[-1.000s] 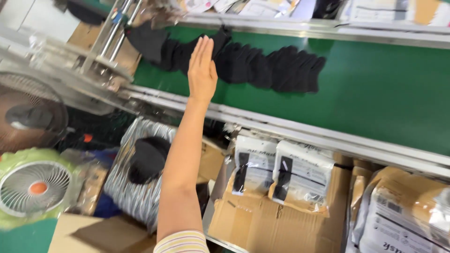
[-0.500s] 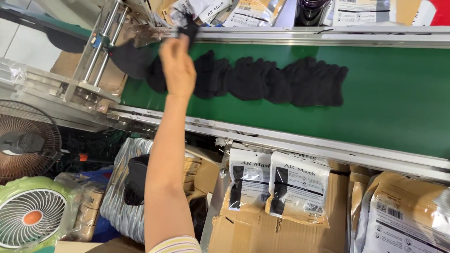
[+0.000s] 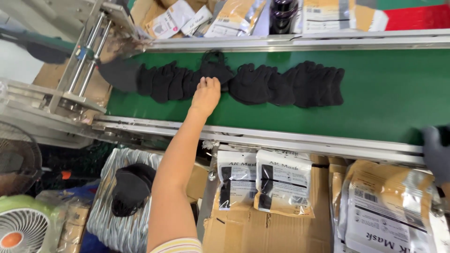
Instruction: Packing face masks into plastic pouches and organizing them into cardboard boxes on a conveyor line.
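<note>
Since the earlier frame, the left hand [image 3: 206, 93] has dropped onto the black masks [image 3: 211, 75] mid-belt, fingers curled, grip unclear; lifting one needs a pinch.

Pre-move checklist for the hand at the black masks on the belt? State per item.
1. Left hand at the row of black masks: ok, fingers touch the middle mask.
2. Grip closed on that mask: cannot tell, the fingertips curl out of sight.
3. One mask separate from the others: not ok, they overlap.
4. Green belt bare to the right of the row: ok.
5. Right hand: cannot tell, blurred at the frame edge.
</note>
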